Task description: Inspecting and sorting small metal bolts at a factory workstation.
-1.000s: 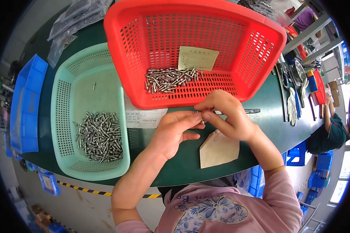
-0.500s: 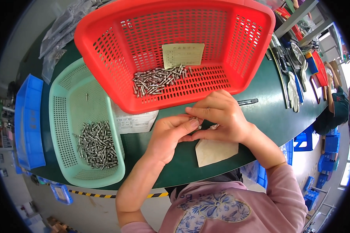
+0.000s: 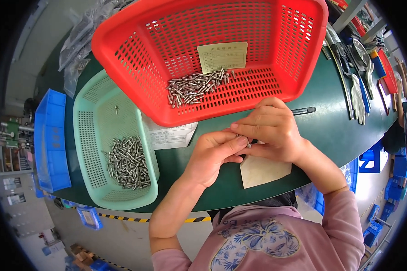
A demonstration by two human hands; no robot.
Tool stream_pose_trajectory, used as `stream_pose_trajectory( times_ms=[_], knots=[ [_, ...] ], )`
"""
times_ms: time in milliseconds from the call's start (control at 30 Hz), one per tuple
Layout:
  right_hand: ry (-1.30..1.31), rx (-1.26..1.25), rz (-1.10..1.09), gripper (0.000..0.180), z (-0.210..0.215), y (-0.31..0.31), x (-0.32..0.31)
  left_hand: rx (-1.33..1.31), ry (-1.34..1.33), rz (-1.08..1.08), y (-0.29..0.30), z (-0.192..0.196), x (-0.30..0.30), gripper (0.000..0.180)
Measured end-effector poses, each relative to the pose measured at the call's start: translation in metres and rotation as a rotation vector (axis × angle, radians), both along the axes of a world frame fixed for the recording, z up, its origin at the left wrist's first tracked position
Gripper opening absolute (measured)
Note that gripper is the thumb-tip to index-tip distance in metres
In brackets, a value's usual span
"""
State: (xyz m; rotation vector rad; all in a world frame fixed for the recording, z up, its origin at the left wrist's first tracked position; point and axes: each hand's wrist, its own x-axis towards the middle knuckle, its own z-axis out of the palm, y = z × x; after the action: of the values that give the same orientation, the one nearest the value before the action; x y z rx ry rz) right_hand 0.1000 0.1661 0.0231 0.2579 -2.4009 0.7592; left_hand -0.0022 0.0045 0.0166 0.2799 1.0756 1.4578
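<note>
Close together over the table's near side, both my hands are closed on one small metal pin, mostly hidden by the fingers. My left hand pinches it between thumb and fingertips. My right hand meets it from the other side with curled fingers. Just beyond the hands is a red perforated basket, with a heap of metal pins and a yellowish card inside. Left of them sits a pale green basket holding a bigger heap of similar metal pins.
A beige sheet lies under my right hand, and a printed paper under the red basket's edge. To the right are a black pen-like tool and white gloves. A blue bin stands far left on the green table.
The whole view has shifted, so everything appears further right. My hands stay together on the small pin, with fingers slightly rearranged. The baskets look unmoved on the table.
</note>
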Motion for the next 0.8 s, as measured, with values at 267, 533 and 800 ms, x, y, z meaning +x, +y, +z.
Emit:
stream_pose_trajectory(
  times_ms=[267, 533, 800],
  knots=[
    [0.074, 0.066, 0.006, 0.036, 0.001, 0.004, 0.003, 0.023, -0.028, -0.027, 0.001, -0.003, 0.003, 0.023],
    [0.105, 0.029, -0.097, 0.037, 0.005, 0.015, 0.006, -0.308, 1.915, 0.410, 0.005, 0.006, -0.039, 0.016],
    [0.088, -0.027, -0.076, 0.036, -0.001, 0.010, 0.006, -0.475, 2.235, 0.237, 0.017, 0.002, -0.045, 0.010]
  ],
)
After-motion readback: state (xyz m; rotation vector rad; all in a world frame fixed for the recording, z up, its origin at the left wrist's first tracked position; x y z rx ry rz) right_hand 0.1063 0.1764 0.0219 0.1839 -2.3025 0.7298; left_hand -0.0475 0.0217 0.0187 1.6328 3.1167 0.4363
